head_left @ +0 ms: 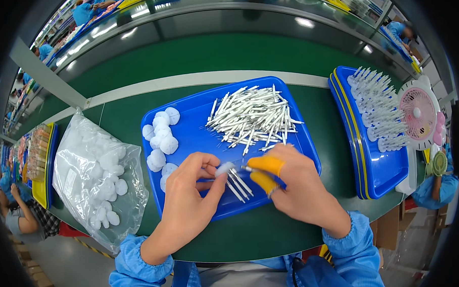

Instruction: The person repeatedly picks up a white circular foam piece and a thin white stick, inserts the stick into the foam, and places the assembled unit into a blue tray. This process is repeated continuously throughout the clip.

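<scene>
Counter (221, 57), green, carries a blue tray (196, 137) at centre; a clear bag of white puffs (96, 173) lies to its left, and a second blue tray (379, 173) with finished sticks sits well to the right. Pile of white sticks (254, 117) fills the tray's far half, loose puffs (161, 138) its left side. Left hand (188, 200): grip clamped on a white puff (224, 168) and several sticks (237, 183). Right hand (296, 184), orange finger cots, grip pinched on a stick tip at the puff.

A green-topped bench (252, 228) carries a blue tray (189, 137), a clear bag of white puffs (96, 173), stacked blue trays (377, 176) and, seemingly, a pink fan (419, 112).
</scene>
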`<state>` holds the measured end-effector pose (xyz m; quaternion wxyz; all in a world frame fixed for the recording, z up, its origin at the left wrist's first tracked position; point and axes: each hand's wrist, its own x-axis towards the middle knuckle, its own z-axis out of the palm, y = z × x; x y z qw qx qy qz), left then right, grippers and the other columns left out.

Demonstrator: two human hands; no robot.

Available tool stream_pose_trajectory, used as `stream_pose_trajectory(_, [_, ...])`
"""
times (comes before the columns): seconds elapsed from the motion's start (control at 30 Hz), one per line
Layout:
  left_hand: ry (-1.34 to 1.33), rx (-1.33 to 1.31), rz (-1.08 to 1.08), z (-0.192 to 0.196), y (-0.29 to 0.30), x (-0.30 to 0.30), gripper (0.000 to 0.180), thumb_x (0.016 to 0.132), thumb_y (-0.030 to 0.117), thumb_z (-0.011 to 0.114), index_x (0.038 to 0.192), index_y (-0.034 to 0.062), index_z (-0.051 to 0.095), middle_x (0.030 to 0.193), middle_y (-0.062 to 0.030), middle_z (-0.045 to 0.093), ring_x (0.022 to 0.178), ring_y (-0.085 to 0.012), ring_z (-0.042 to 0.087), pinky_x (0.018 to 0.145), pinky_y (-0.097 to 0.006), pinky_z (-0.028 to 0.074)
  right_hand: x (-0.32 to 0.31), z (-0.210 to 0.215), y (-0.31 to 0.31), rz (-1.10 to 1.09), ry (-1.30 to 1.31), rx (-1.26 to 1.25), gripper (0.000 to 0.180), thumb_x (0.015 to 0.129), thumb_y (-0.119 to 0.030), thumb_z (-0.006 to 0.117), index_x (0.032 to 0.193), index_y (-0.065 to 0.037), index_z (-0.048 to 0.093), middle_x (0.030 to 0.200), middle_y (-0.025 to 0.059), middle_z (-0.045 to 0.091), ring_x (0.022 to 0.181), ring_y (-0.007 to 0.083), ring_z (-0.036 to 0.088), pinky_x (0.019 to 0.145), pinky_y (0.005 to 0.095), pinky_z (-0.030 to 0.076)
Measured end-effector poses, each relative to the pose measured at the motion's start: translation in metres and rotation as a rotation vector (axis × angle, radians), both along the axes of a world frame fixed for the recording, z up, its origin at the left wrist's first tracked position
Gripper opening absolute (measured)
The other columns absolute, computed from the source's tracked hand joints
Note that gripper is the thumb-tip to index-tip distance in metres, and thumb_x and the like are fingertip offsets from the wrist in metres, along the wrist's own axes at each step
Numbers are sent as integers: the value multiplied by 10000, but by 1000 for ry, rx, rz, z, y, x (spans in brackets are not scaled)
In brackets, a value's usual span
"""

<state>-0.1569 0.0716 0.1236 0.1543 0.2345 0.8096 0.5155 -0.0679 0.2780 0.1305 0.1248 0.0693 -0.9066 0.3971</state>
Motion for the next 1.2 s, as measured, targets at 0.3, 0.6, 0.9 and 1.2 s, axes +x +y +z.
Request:
stream_pose_trajectory(0.3, [60,59,-87,-4,3,6,139,934,-75,714,1069,-46,698,1028,-80,675,880,-133,701,777,-302,653,13,-4,-1,124,-81,13,447,671,67,701,1116,79,745,955,147,583,941,335,576,836,442,481])
stream_pose_trajectory(0.6, [18,38,-42,-5,6,10,155,908,-11,769,1041,-32,693,948,-137,681,859,-243,748,775,-355,675,7,-10,-1,48,-24,74,433,683,76,727,1115,54,756,926,141,596,897,329,590,801,432,485])
stream_pose_trajectory(0.9, [249,29,-64,-8,6,13,164,859,-16,783,1000,-30,701,926,-148,676,806,-279,748,724,-349,650,13,-13,-24,-19,39,-34,279,639,86,706,918,78,714,872,152,590,844,348,588,753,447,478])
stream_pose_trajectory(1.2, [346,-30,-110,-13,3,20,238,857,-7,789,1070,-35,688,916,-152,663,768,-292,731,655,-374,597,12,-23,-38,-106,96,-103,260,612,111,678,871,81,694,835,152,587,787,353,579,693,462,464])
